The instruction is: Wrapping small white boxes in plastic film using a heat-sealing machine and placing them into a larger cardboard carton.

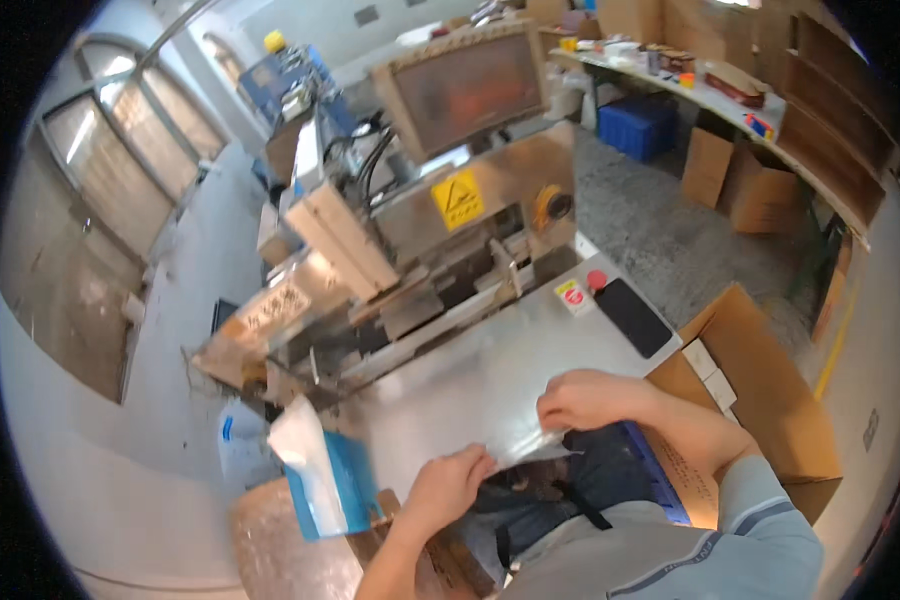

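Observation:
A thin piece of clear plastic film (528, 447), possibly a bag, stretches between my two hands at the front edge of the metal worktable (440, 405). My left hand (454, 482) pinches its left end between thumb and fingers. The other end is gripped by the closed fingers of my right hand (588, 400), a little farther away and higher. Anything inside the film is too blurred to make out. Left of my left hand stands a blue bin (342, 485), with white plastic sheets or bags (305, 455) in it and over its rim.
A metal machine (500, 215) with a screen (465, 88) rises behind the worktable. A black phone (634, 317) and a red button (597, 279) are at its right end. By my right forearm stands an open cardboard box (770, 390) holding small white boxes (710, 375).

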Tool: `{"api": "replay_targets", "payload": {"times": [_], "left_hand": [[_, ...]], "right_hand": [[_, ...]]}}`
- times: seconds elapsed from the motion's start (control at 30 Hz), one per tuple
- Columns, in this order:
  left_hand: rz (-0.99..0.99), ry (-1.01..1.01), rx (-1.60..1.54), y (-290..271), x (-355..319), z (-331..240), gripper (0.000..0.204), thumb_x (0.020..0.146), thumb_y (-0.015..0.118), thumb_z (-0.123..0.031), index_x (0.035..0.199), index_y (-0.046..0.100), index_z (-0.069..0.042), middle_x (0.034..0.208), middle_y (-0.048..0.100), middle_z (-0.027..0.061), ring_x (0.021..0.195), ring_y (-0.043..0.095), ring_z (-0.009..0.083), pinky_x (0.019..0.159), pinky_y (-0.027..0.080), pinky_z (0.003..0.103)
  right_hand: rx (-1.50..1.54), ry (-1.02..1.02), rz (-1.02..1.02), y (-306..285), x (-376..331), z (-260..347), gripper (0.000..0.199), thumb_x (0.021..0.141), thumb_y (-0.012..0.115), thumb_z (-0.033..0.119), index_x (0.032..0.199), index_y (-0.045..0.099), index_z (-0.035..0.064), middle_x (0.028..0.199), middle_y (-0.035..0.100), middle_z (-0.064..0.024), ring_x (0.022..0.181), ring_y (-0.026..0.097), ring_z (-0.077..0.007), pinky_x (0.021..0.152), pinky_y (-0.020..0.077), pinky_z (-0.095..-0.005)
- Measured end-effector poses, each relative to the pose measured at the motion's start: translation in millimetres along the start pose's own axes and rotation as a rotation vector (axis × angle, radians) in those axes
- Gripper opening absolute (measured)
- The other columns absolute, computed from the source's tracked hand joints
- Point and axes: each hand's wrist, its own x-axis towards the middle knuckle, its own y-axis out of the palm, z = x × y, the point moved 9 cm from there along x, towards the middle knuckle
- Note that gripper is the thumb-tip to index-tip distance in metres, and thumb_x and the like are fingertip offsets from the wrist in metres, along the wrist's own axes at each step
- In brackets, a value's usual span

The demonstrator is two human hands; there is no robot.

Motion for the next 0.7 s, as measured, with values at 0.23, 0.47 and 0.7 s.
{"api": "replay_targets", "payload": {"times": [0.23, 0.47, 0.7], "left_hand": [[-0.072, 0.055, -0.073, -38.8, 8.6, 33.1, 0.017, 0.097, 0.059, -0.019, 0.103, 0.06, -0.003, 0.093, 0.063, 0.0219, 0.084, 0.06, 0.0442, 0.073, 0.05, 0.043], [0.075, -0.088, -0.169, -37.1, 64.8, 136.6, 0.026, 0.1, 0.056, -0.028, 0.099, 0.063, -0.004, 0.086, 0.068, 0.014, 0.08, 0.064, 0.0285, 0.073, 0.05, 0.037], [0.056, -0.364, -0.499, -89.7, 176.2, 221.6, 0.023, 0.092, 0.068, -0.033, 0.101, 0.072, -0.012, 0.095, 0.07, -0.0041, 0.087, 0.06, 0.0073, 0.074, 0.046, 0.025]], "right_hand": [[0.267, -0.039, 0.089, -2.6, 42.2, 2.3, 0.017, 0.093, 0.061, 0.019, 0.095, 0.067, 0.0034, 0.094, 0.068, -0.0103, 0.092, 0.061, -0.0289, 0.082, 0.0495, -0.0383], [0.206, -0.054, 0.048, 6.7, 117.3, -58.9, 0.017, 0.09, 0.059, 0.019, 0.089, 0.067, 0.0044, 0.088, 0.068, -0.0174, 0.084, 0.064, -0.0374, 0.077, 0.05, -0.0459], [-0.011, 0.11, -0.094, -38.0, 213.8, -126.6, 0.017, 0.091, 0.059, 0.018, 0.095, 0.067, 0.004, 0.09, 0.07, -0.0183, 0.087, 0.066, -0.0391, 0.077, 0.0511, -0.046]]}}
